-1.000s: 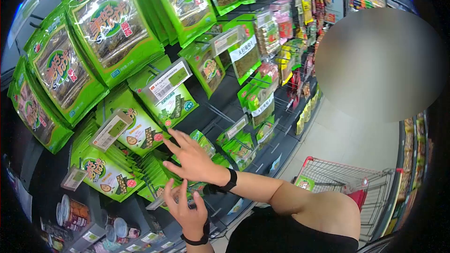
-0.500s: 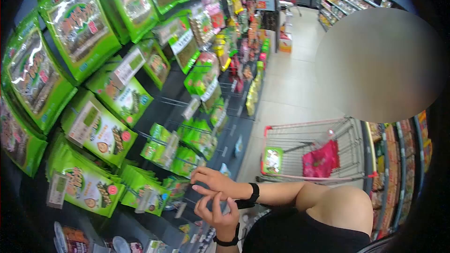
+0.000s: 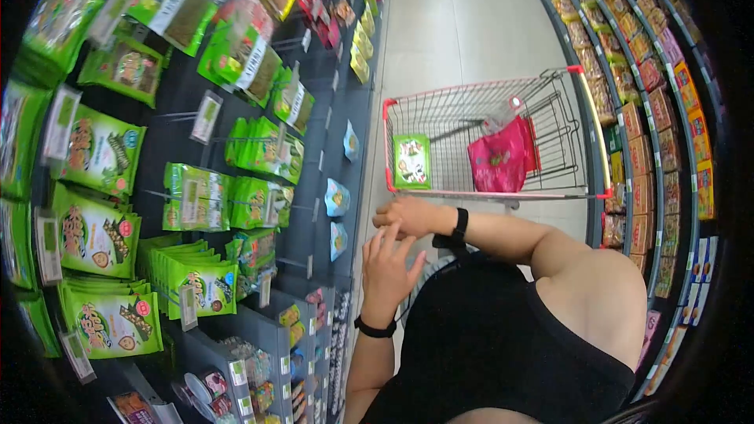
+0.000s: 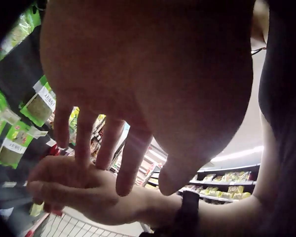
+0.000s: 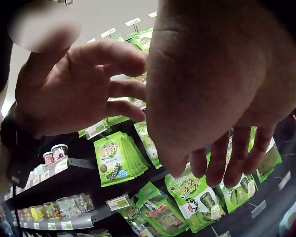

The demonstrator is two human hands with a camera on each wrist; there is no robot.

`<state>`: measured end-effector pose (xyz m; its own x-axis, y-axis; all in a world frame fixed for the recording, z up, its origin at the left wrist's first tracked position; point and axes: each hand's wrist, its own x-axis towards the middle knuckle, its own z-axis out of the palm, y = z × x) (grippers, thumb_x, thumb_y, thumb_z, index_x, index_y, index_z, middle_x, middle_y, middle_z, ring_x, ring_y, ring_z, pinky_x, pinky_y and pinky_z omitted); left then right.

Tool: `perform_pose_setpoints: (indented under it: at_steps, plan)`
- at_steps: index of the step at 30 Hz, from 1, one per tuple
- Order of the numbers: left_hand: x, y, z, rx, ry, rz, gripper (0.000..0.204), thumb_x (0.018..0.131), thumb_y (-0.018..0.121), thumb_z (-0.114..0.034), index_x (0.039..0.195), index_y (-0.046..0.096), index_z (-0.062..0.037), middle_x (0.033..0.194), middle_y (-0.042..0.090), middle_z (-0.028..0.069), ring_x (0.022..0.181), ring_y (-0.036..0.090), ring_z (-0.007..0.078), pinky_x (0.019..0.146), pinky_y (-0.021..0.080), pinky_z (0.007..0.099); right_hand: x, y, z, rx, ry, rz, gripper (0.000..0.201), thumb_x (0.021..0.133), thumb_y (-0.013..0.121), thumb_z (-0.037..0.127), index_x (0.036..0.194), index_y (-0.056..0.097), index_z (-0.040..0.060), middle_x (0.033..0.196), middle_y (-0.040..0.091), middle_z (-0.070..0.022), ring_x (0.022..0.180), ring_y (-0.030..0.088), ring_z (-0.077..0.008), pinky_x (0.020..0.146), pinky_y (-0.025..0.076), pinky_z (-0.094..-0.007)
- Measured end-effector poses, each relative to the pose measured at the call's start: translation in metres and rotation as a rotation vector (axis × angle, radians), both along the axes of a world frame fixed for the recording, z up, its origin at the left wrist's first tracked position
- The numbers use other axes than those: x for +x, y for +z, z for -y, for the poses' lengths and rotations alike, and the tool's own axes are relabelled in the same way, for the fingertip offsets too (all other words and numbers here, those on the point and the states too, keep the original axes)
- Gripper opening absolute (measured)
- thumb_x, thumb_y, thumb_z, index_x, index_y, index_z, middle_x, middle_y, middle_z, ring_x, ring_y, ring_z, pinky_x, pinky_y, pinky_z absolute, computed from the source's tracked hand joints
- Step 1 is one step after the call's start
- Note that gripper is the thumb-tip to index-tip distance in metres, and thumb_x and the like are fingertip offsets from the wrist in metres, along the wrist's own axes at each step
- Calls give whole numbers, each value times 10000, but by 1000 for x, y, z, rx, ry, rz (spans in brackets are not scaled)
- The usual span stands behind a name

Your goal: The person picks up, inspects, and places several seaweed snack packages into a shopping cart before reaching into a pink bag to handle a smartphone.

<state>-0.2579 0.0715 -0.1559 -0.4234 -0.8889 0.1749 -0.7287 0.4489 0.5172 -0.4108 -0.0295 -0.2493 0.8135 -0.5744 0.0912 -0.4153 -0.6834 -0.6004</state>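
My left hand (image 3: 388, 273) is raised in front of my body, its fingers loosely spread and nothing in them. Beside it, my right hand (image 3: 416, 217) hangs palm down with relaxed fingers, also holding nothing. The left fingertips overlap the right hand in the head view and lie close over it in the left wrist view. Each wrist wears a black band. Just past the right hand stands a wire shopping cart (image 3: 448, 194) with a red-cornered rim. Inside are a green snack packet (image 3: 411, 162), a pink bag (image 3: 499, 159) and a clear plastic item (image 3: 503, 115).
On my left, a dark shelf carries hanging green seaweed snack packets (image 3: 98, 232) with price tags (image 3: 206, 116) jutting out. Tubs (image 3: 206, 389) stand on lower shelves. Packaged goods (image 3: 635, 137) line the shelf on the right. Pale floor (image 3: 463, 16) runs between them.
The head view has swung right and down toward the cart. My hands have come away from the green packets and back close to my body, near the cart.
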Motion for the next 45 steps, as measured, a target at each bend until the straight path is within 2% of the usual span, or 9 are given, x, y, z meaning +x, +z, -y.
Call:
perform_pose_setpoints:
  at_steps: [8, 13, 16, 23, 26, 31, 34, 39, 45]
  plan:
    - [-70, -53, 35, 346, 60, 52, 404, 885, 761, -275, 1219, 684, -62, 1261, 687, 122, 1166, 607, 321, 1001, 437, 446, -48, -154, 81, 538, -93, 258, 247, 879, 662, 277, 980, 685, 53, 913, 721, -166, 869, 698, -389, 756, 556, -471]
    - [-153, -77, 47, 610, 10, 27, 461, 905, 751, -293, 1284, 644, -54, 1283, 673, 137, 1184, 608, 340, 1037, 433, 450, -107, -373, 120, 932, -723, 98, 362, 857, 719, 386, 962, 732, 40, 936, 750, -172, 831, 715, -301, 751, 548, -435]
    - [-182, -87, 54, 779, -14, -33, 486, 913, 746, -288, 1317, 616, -51, 1295, 658, 150, 1206, 601, 347, 1049, 435, 455, -138, -430, 138, 1436, -969, 160, 425, 941, 679, 317, 1110, 704, -71, 979, 726, -127, 854, 671, -215, 780, 559, -383]
    - [-183, -94, 92, 873, 105, 153, 470, 918, 734, -252, 1319, 605, -42, 1295, 646, 174, 1197, 596, 371, 1044, 440, 473, -130, -458, 137, 1651, -1109, 401, 751, 921, 740, 293, 1474, 391, -78, 1368, 590, -197, 1166, 621, -265, 1006, 504, -381]
    - [-179, -95, 114, 855, 159, 179, 445, 935, 715, -239, 1316, 605, -38, 1281, 649, 186, 1194, 593, 386, 1034, 442, 474, -117, -463, 127, 1346, -1270, 289, 634, 818, 817, 343, 1242, 636, -92, 1150, 735, -207, 972, 727, -271, 870, 569, -388]
    - [-182, -96, 121, 820, 177, 184, 441, 936, 714, -234, 1315, 603, -36, 1276, 644, 188, 1178, 597, 387, 1014, 452, 466, -110, -506, 120, 1302, -991, 254, 544, 868, 781, 310, 1258, 640, -42, 1059, 752, -214, 993, 734, -294, 863, 573, -408]
    - [-190, -95, 111, 848, 151, 163, 455, 930, 719, -242, 1321, 602, -42, 1286, 637, 181, 1178, 595, 380, 1014, 450, 468, -126, -467, 127, 1484, -991, 446, 487, 930, 733, 318, 1255, 627, -29, 1062, 748, -212, 1018, 725, -328, 887, 560, -430]
    - [-196, -86, 94, 825, 102, 145, 473, 929, 720, -262, 1338, 597, -57, 1287, 634, 172, 1184, 589, 369, 1026, 443, 466, -151, -466, 134, 1134, -1177, 278, 408, 1028, 631, 176, 1368, 540, -31, 1282, 683, -209, 1129, 669, -269, 978, 518, -396]
    - [-183, -89, 74, 686, 71, 141, 474, 932, 717, -286, 1327, 600, -52, 1281, 634, 168, 1186, 591, 367, 1020, 442, 459, -215, -422, 144, 1086, -1019, 182, 366, 1021, 635, 203, 1303, 618, -29, 1196, 718, -229, 1134, 680, -325, 990, 514, -435]
